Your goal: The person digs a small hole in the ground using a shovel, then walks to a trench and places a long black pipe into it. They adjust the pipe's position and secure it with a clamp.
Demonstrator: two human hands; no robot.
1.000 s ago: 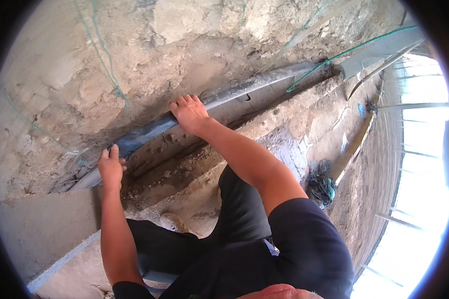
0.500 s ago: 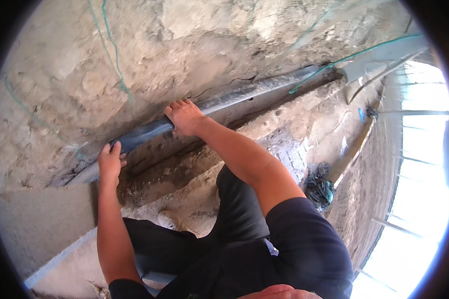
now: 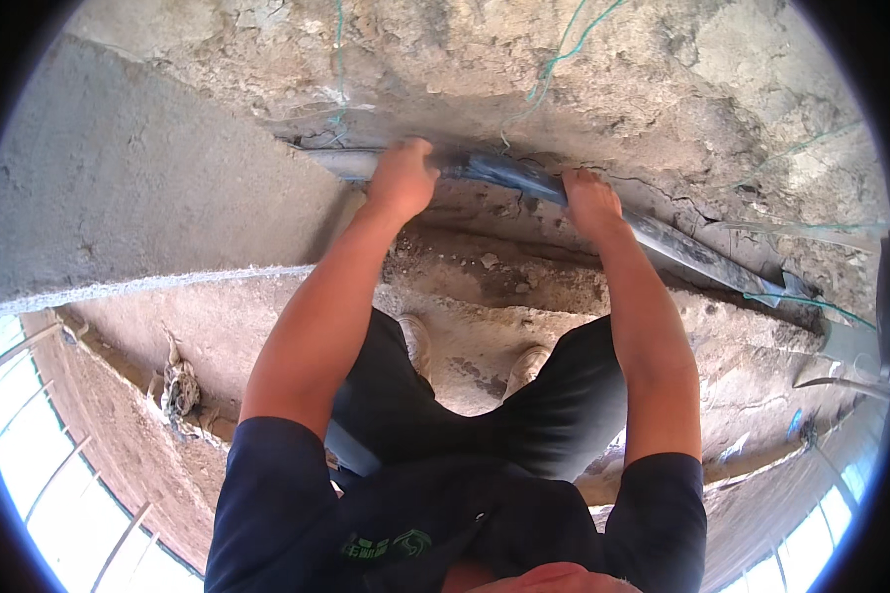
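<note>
A long, shiny grey-and-black tube (image 3: 519, 178) lies along the foot of the rough earth bank; whether it is stiff pipe or rolled plastic sheet I cannot tell. My left hand (image 3: 402, 180) is closed on its left stretch, slightly smeared by motion, with the thumb side up. Further right, my right hand (image 3: 591, 203) curls its fingers over the same tube from above. Between the two hands the surface looks dark and bluish; beyond the right hand it runs on paler and dusty. The undersides of both grips are hidden.
A smooth grey slab (image 3: 158, 178) rises at left. Thin green strings (image 3: 549, 74) hang down the earth bank (image 3: 682, 99). A soil trench (image 3: 494, 252) runs below the tube, with my shoes (image 3: 529, 368) on the ground nearer me. A curved stick (image 3: 845, 383) lies far right.
The view has swung left, bringing the grey slab and tube's left end further in. Both hands remain on the tube, and my left hand has shifted leftward along it.
</note>
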